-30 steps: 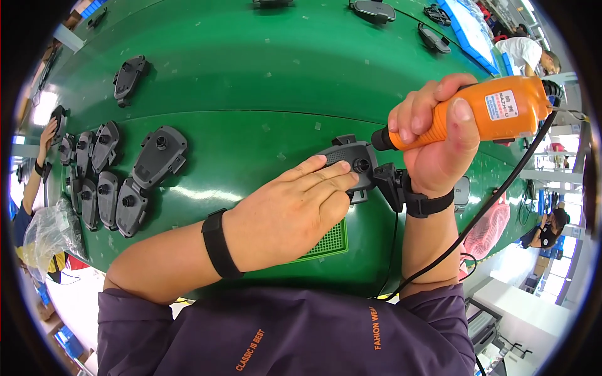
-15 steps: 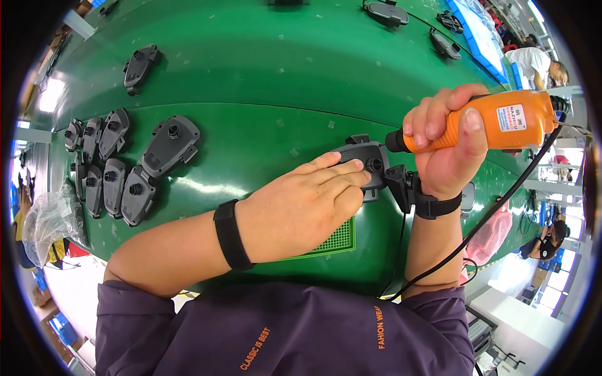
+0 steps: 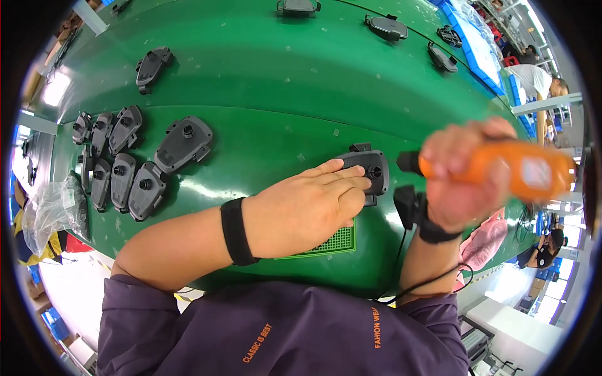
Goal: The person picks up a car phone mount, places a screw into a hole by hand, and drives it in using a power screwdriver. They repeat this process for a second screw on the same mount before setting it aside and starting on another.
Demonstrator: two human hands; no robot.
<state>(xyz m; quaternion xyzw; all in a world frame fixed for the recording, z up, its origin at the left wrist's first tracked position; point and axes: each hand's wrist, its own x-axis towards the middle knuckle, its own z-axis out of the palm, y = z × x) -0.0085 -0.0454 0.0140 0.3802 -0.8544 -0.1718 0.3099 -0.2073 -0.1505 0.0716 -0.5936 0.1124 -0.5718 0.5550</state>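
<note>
My left hand [image 3: 307, 207] lies over a dark grey phone holder [image 3: 376, 172] on the green table, its fingers across the plate and pressing it down. The thumb is hidden. A round black knob [image 3: 374, 172] sticks up from the holder, just past the fingertips. To the right, my right hand [image 3: 464, 172] is wrapped round an orange electric screwdriver [image 3: 527, 169], both smeared by motion. The black tip [image 3: 410, 162] points left toward the holder, apart from it. Partly under my left hand is a green perforated tray [image 3: 338, 241].
Several similar holders [image 3: 123, 182] stand grouped at the left, with one larger [image 3: 184, 144] beside them. More lie farther back, including one holder [image 3: 385, 27]. A blue tray [image 3: 476, 50] sits at the back right. From my right wrist strap hang a small black box [image 3: 407, 205] and a cable.
The screwdriver and my right hand have swung right and a little nearer, away from the holder. My left hand stays on the holder. The view has shifted slightly.
</note>
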